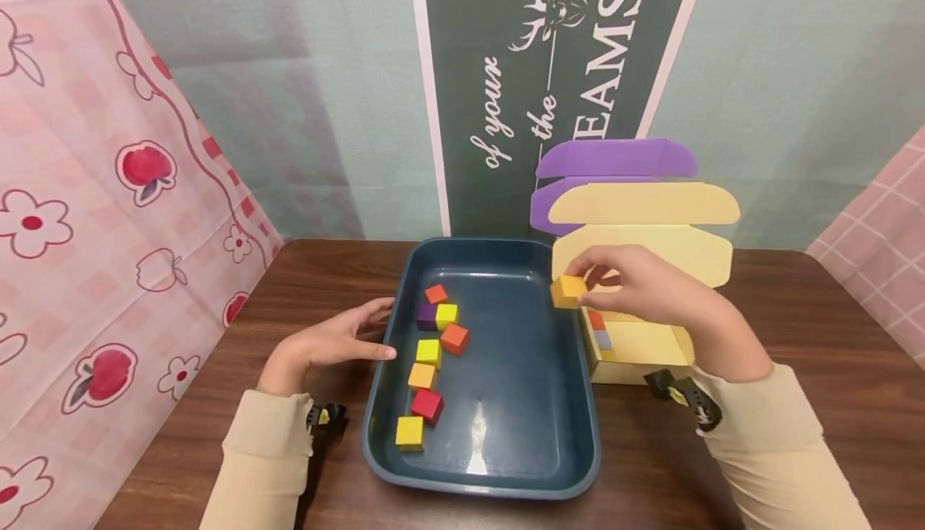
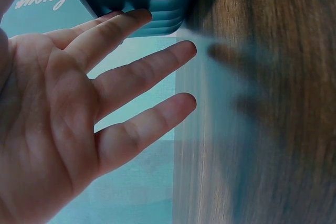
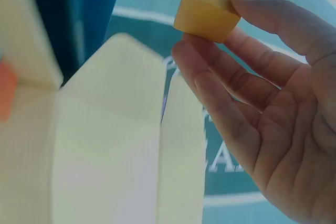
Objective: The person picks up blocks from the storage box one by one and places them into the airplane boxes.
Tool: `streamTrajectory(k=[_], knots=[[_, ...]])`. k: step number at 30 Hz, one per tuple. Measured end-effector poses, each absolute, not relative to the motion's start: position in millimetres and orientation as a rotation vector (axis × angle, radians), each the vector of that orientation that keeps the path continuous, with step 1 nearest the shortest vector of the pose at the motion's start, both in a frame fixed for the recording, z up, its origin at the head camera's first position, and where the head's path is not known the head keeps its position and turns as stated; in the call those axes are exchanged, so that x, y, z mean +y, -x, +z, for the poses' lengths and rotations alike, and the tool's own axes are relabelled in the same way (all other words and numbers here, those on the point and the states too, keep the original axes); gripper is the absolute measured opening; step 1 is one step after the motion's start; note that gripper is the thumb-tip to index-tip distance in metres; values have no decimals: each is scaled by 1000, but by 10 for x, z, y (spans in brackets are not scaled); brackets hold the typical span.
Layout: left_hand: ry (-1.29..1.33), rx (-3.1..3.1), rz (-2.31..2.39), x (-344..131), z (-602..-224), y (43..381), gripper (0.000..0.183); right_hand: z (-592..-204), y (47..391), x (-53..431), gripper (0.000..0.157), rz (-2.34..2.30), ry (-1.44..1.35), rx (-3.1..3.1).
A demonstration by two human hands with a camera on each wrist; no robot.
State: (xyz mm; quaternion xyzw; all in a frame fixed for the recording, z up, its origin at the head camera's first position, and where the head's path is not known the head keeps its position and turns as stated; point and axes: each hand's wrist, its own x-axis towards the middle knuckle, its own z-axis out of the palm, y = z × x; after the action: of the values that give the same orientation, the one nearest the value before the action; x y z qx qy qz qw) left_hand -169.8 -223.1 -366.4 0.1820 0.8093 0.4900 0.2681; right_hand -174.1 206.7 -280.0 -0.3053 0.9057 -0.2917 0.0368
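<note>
Right half of the tray (image 1: pixel 513 369): bare floor, reachable from above as I see it. Obstacles: loose cubes (image 1: pixel 429 352) strung down its left half; left hand (image 1: pixel 343 339) at the left rim; right hand (image 1: pixel 639 283) with held cube (image 1: pixel 567 292) by the right rim, raised yellow lid (image 1: pixel 643 205) behind.

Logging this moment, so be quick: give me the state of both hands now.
Left hand: open, at the side of the dark blue tray.
Right hand: holding an orange-yellow block in a pinch.
</note>
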Motion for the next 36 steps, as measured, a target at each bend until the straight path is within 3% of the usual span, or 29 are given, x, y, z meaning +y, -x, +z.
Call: streamTrajectory(k=[14, 25, 36], knots=[[-503, 2207, 1294, -2245, -3693, 1704, 88, -3240, 1637, 2767, 30, -765, 754, 2714], [-535, 2215, 1294, -2243, -3678, 1712, 89, -3439, 1705, 2804, 16, -853, 707, 2486], [-479, 2204, 1298, -2235, -3673, 1698, 89, -3550, 1747, 2760, 19, -889, 738, 2392]])
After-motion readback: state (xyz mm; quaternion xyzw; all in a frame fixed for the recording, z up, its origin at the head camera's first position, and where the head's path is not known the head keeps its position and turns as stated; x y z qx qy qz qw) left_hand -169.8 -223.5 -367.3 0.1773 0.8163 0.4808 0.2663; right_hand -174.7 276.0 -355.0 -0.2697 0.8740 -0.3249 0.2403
